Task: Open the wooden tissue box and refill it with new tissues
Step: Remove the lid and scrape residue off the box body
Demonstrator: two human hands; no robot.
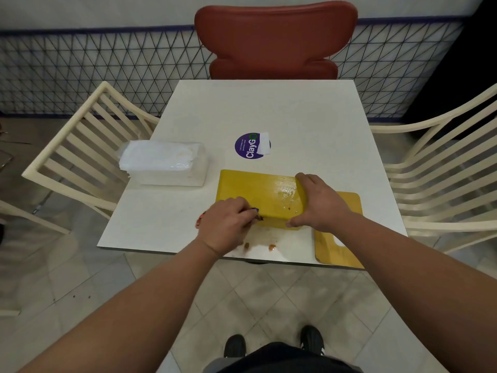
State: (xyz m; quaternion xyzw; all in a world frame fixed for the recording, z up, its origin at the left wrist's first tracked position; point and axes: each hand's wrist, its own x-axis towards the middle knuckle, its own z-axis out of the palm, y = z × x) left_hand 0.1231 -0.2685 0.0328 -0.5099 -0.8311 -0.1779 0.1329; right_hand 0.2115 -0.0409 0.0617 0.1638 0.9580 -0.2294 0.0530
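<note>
White table [295, 109]: hands grip yellow box [258, 195]; wrapped tissues [164, 162] beside.

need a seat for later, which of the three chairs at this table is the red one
The chair at the far side, opposite the person. It is red with a solid back; the two side chairs are cream with slatted backs.

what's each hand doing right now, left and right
Left hand: fingers curled, pinching a small dark object at the yellow wooden box's near edge.
Right hand: grips the box's right end.
</note>
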